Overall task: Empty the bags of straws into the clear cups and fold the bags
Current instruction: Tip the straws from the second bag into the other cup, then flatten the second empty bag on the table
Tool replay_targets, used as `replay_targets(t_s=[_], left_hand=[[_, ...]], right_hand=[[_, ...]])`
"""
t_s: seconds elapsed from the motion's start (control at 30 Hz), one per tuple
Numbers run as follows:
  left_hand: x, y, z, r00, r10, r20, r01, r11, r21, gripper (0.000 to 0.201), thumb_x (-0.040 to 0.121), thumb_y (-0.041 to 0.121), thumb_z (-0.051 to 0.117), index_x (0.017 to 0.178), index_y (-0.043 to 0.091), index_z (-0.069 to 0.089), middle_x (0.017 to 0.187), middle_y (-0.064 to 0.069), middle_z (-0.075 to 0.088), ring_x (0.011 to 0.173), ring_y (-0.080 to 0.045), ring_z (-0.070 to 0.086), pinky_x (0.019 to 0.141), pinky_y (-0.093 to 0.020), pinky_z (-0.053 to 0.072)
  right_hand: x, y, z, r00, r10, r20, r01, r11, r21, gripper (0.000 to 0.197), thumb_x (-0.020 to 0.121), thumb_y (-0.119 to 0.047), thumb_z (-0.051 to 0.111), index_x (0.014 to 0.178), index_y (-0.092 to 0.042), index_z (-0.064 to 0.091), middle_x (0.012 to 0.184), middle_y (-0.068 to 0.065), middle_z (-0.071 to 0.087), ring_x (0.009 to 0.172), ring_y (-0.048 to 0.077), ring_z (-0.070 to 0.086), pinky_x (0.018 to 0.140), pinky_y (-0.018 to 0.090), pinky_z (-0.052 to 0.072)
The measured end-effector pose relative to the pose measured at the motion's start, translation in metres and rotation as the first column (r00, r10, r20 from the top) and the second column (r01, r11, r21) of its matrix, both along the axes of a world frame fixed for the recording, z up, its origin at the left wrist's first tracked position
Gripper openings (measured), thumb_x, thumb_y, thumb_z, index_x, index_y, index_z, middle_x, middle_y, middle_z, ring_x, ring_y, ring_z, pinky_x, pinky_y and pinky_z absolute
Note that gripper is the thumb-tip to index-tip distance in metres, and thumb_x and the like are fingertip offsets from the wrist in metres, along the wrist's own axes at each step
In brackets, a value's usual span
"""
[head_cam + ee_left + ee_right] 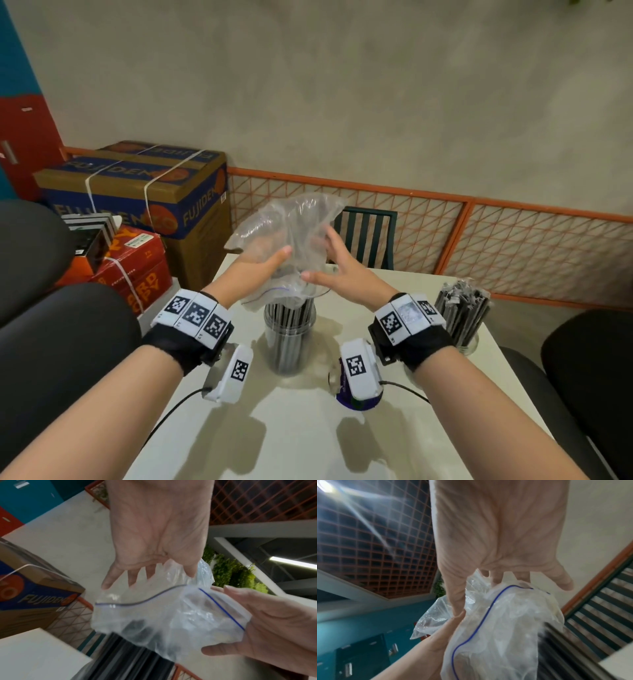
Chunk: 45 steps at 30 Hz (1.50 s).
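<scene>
A clear zip bag hangs mouth-down over the clear cup of black straws in the middle of the table. The bag looks empty and crumpled. My left hand holds its left side, thumb in front and fingers behind the plastic. My right hand touches the right side with fingers spread and straight. In the left wrist view the bag's blue zip line lies across my right palm, with straws below. The right wrist view shows the bag under my right fingers.
A second clear cup packed with straws stands at the table's right edge. A purple round object lies under my right wrist. Cardboard boxes are stacked at left. Black chairs flank the table; a green chair stands behind.
</scene>
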<state>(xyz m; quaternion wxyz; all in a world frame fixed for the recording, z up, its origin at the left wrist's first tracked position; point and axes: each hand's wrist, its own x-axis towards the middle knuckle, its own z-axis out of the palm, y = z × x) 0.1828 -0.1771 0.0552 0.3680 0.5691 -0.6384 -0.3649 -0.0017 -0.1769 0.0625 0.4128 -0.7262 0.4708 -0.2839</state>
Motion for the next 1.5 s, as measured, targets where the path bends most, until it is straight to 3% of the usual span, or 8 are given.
replay_targets(t_s=[0.27,0.6,0.8,0.93,1.07,1.27,1.33,1.5], left_hand=[[-0.009,0.017,0.066,0.951,-0.111,-0.288,0.036,0.967,-0.253,0.033,0.098,0.030,0.040,0.129,0.032,0.051,0.105,0.025,0.066,0.109,-0.002,0.055,0.105,-0.032,0.036],[-0.030,0.044,0.068,0.718,-0.009,-0.696,-0.058,0.996,-0.073,0.028,0.101,0.024,0.029,0.093,0.025,0.056,0.067,-0.004,0.062,0.062,-0.017,0.066,0.052,-0.029,0.055],[-0.080,0.067,0.063,0.801,-0.064,-0.596,0.090,0.996,0.014,0.030,0.101,0.029,0.030,0.089,0.022,0.057,0.075,-0.008,0.059,0.060,-0.018,0.068,0.055,-0.029,0.053],[-0.114,0.088,0.051,0.815,-0.112,-0.569,0.200,0.975,0.094,0.030,0.093,0.046,0.043,0.112,0.024,0.053,0.093,-0.001,0.064,0.067,-0.002,0.070,0.054,-0.017,0.054],[-0.140,0.105,0.008,0.941,-0.142,-0.307,0.186,0.976,0.116,0.073,0.066,0.053,0.074,0.125,0.025,0.041,0.111,0.009,0.060,0.103,-0.008,0.059,0.089,-0.029,0.044],[-0.169,0.133,-0.053,0.940,-0.213,-0.267,0.270,0.942,0.200,0.018,0.087,0.012,0.061,0.096,-0.003,0.065,0.088,-0.012,0.064,0.066,-0.012,0.065,0.058,-0.015,0.053],[-0.178,0.139,-0.064,0.934,-0.209,-0.290,0.286,0.923,0.258,0.036,0.089,0.029,0.059,0.098,-0.005,0.065,0.091,-0.015,0.064,0.074,-0.022,0.064,0.062,-0.025,0.057],[-0.206,0.160,-0.076,0.925,-0.353,-0.140,0.379,0.884,0.274,0.050,0.083,0.060,0.051,0.102,0.020,0.071,0.101,0.008,0.072,0.095,-0.007,0.065,0.089,-0.025,0.048]], right_hand=[[-0.017,0.014,0.046,0.957,-0.177,0.229,0.218,0.960,-0.173,0.091,0.084,-0.038,0.067,0.150,-0.029,0.004,0.155,-0.004,0.027,0.137,0.014,0.039,0.111,0.037,0.036],[-0.096,0.077,-0.004,0.960,-0.184,-0.213,0.186,0.982,-0.010,0.031,0.082,-0.031,0.070,0.108,-0.018,0.059,0.103,-0.004,0.064,0.083,0.011,0.060,0.064,0.021,0.052],[-0.125,0.107,0.011,0.972,-0.231,0.032,0.223,0.960,0.170,0.087,0.063,-0.059,0.067,0.139,-0.030,0.034,0.121,-0.012,0.055,0.112,0.012,0.057,0.101,0.037,0.043],[-0.129,0.116,0.011,0.858,-0.356,0.370,0.234,0.912,0.337,0.044,0.087,-0.026,0.064,0.124,-0.006,0.054,0.120,0.009,0.066,0.101,0.026,0.068,0.091,0.054,0.049],[-0.147,0.128,0.009,0.735,-0.468,0.490,0.380,0.884,0.274,0.025,0.096,-0.007,0.049,0.119,0.001,0.052,0.110,0.016,0.065,0.074,0.018,0.070,0.058,0.033,0.059],[-0.223,0.145,-0.001,0.554,-0.692,0.462,0.734,0.669,0.121,0.010,0.094,-0.021,0.055,0.100,-0.014,0.055,0.093,0.003,0.060,0.093,0.031,0.063,0.087,0.050,0.054],[-0.241,0.159,-0.008,0.515,-0.743,0.428,0.795,0.601,0.086,0.015,0.096,-0.024,0.051,0.103,-0.011,0.051,0.097,0.008,0.054,0.085,0.025,0.060,0.069,0.029,0.058],[-0.266,0.195,-0.043,0.821,-0.566,0.079,0.560,0.824,0.087,0.060,0.093,-0.058,0.034,0.146,-0.035,0.019,0.134,-0.007,0.048,0.110,0.015,0.059,0.082,0.035,0.056]])
